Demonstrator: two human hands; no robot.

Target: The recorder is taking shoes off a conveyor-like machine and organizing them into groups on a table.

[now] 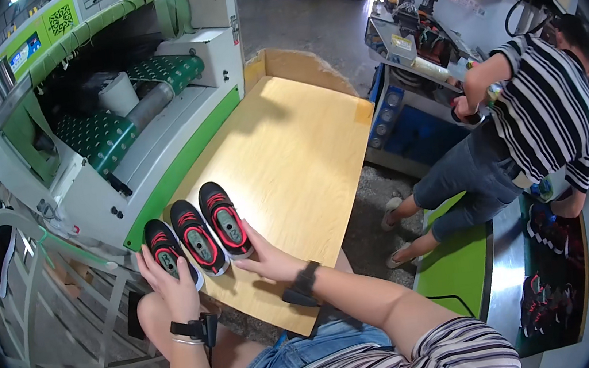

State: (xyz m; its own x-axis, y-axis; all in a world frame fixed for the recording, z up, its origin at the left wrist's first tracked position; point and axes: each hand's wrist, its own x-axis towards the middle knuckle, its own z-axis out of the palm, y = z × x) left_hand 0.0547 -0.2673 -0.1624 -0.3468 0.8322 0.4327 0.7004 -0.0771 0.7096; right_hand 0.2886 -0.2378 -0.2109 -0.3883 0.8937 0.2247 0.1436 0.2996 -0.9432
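Note:
Three small black shoes with red trim lie soles-down in a row at the near left corner of a wooden table [298,154]: a left shoe [165,248], a middle shoe [198,237] and a right shoe [224,218]. My left hand [171,287] rests against the heel end of the left shoe, fingers spread. With fingers open, my right hand [269,261] touches the heel end of the right shoe. Neither hand grips anything.
A green and white conveyor machine [118,125] stands along the table's left side. A person in a striped shirt [536,117] works at a machine on the right. More dark shoes lie on a surface at the lower right [556,277]. A metal rack [19,276] stands at left.

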